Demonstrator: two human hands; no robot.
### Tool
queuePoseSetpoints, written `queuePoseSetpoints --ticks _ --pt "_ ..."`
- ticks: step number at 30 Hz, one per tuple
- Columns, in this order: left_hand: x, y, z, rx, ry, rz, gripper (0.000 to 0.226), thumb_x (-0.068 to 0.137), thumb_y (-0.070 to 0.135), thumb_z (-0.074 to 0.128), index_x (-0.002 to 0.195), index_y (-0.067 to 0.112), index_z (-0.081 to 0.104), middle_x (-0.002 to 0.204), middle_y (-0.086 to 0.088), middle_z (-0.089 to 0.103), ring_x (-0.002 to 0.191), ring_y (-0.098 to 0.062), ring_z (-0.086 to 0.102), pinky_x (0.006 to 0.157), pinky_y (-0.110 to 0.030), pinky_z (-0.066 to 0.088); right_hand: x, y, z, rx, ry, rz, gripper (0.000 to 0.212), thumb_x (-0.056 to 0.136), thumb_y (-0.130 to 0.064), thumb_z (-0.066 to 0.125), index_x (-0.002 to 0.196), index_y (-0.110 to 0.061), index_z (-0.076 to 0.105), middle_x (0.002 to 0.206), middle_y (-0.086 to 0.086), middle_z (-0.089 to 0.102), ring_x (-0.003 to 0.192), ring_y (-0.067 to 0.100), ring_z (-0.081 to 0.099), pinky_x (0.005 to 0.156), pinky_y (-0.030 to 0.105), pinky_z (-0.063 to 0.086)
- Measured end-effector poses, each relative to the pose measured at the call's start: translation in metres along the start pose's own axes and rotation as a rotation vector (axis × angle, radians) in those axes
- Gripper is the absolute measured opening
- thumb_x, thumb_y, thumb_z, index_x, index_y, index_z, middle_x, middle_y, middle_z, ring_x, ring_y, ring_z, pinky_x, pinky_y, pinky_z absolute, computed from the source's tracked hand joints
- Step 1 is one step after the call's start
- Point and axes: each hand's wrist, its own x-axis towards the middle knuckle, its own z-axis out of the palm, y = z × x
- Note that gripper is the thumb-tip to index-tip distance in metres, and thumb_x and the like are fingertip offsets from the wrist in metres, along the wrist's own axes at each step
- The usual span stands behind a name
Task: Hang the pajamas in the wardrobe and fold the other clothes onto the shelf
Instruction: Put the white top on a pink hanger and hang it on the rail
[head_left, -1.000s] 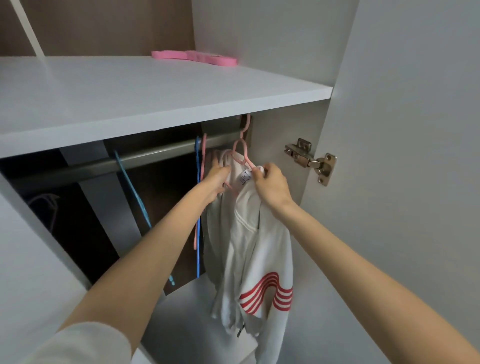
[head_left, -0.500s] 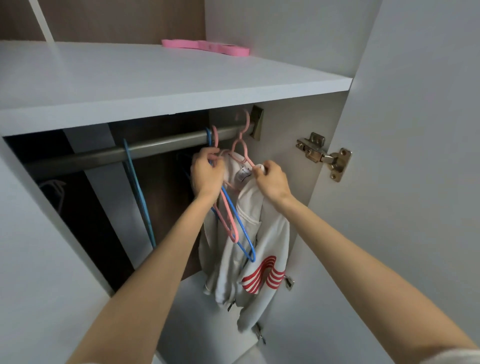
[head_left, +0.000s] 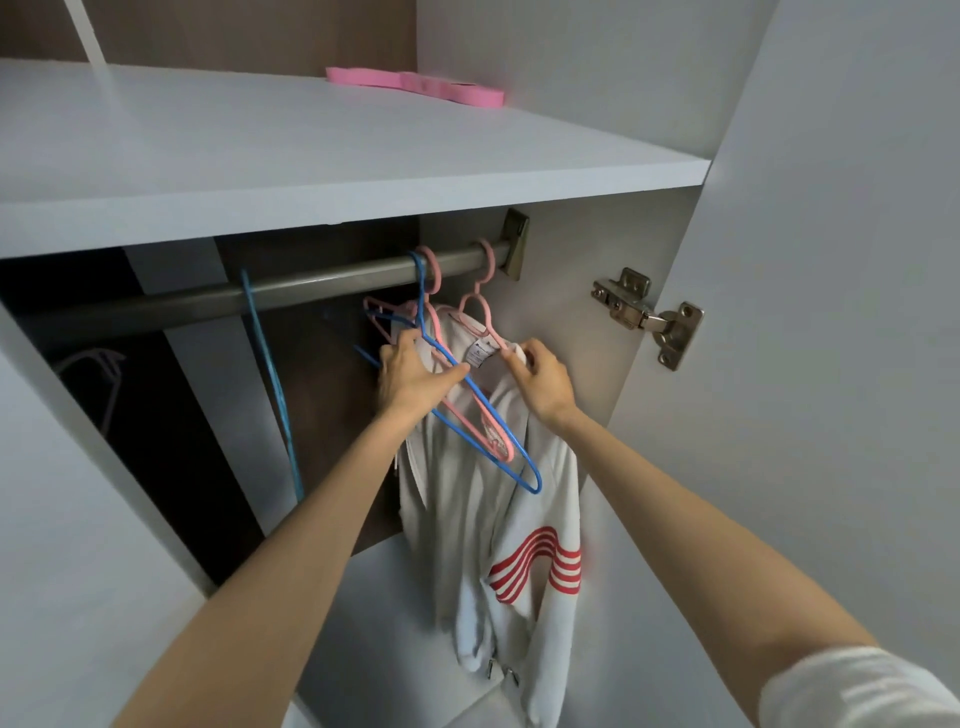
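below the rail (head_left: 337, 283), my left hand (head_left: 415, 379) grips spare hangers (head_left: 506, 449); my right hand (head_left: 543, 379) pinches the hung pajama top (head_left: 467, 519).

This is a home, and the view looks into a clothes wardrobe (head_left: 582, 249). Just above the left hand (head_left: 410, 379) and the right hand (head_left: 543, 382), a grey rail (head_left: 322, 283) runs across. A blue hanger (head_left: 536, 480) and a pink hanger (head_left: 488, 260) hook over it. A white top (head_left: 467, 519) with red stripes hangs down below the hands. Higher up is a wide white shelf (head_left: 311, 171) with a flat pink thing (head_left: 415, 83) lying at the back. To the right of the hands, a metal hinge (head_left: 649, 317) joins the open white door (head_left: 831, 364) to the wardrobe wall.
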Motion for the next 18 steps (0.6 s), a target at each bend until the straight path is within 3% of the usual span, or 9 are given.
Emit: queuePoseSetpoints --ticks 4,8,11,13,15,18 --pt "0.0 0.0 -0.002 -0.034 -0.004 0.011 0.065 0.075 0.032 0.075 0.13 0.016 0.044 0.128 -0.012 0.051 0.118 -0.028 0.05 0.091 -0.031 0.04 0.0 0.007 0.001 -0.127 -0.159 -0.03 0.031 0.098 -0.036 0.048 0.11 -0.008 0.049 0.099 0.01 0.057 0.084 0.022 0.051 0.07 0.029 0.034" --pt "-0.005 0.003 -0.005 -0.065 -0.033 0.009 0.054 0.082 0.025 0.069 0.13 0.015 0.046 0.127 -0.009 0.054 0.117 -0.026 0.051 0.091 -0.032 0.042 -0.011 0.014 -0.004 -0.25 -0.286 -0.061 0.038 0.101 -0.033 0.042 0.127 -0.007 0.039 0.13 0.017 0.043 0.113 0.033 0.047 0.094 0.039 0.039" --pt "-0.008 0.006 -0.009 -0.083 -0.029 0.006 0.048 0.09 0.018 0.059 0.135 0.017 0.044 0.129 -0.009 0.055 0.118 -0.026 0.052 0.094 -0.032 0.044 -0.022 0.015 -0.005 -0.407 -0.294 -0.151 0.052 0.101 -0.029 0.042 0.146 -0.009 0.025 0.139 0.017 0.034 0.125 0.033 0.035 0.103 0.042 0.035" --pt "-0.011 0.007 -0.015 -0.088 -0.022 0.009 0.048 0.093 0.011 0.049 0.14 0.019 0.041 0.132 -0.009 0.053 0.12 -0.027 0.051 0.1 -0.037 0.043 -0.028 0.01 -0.005 -0.578 -0.21 -0.281 0.059 0.099 -0.021 0.046 0.15 -0.009 0.018 0.144 0.014 0.03 0.124 0.033 0.032 0.105 0.041 0.033" --pt "-0.012 0.006 -0.018 -0.108 -0.007 0.005 0.05 0.094 0.006 0.045 0.141 0.02 0.04 0.134 -0.011 0.05 0.122 -0.027 0.049 0.102 -0.04 0.042 -0.031 0.004 -0.006 -0.622 -0.059 -0.411 0.055 0.095 -0.012 0.049 0.147 -0.009 0.031 0.14 0.012 0.038 0.117 0.031 0.036 0.102 0.038 0.035" --pt "-0.018 0.006 -0.026 -0.167 0.044 0.008 0.047 0.095 0.004 0.045 0.14 0.015 0.042 0.133 -0.012 0.052 0.122 -0.026 0.049 0.103 -0.035 0.041 -0.036 -0.015 -0.003 -0.34 -0.046 -0.43 0.035 0.099 -0.019 0.045 0.131 -0.009 0.054 0.129 0.01 0.05 0.116 0.029 0.041 0.101 0.032 0.034"
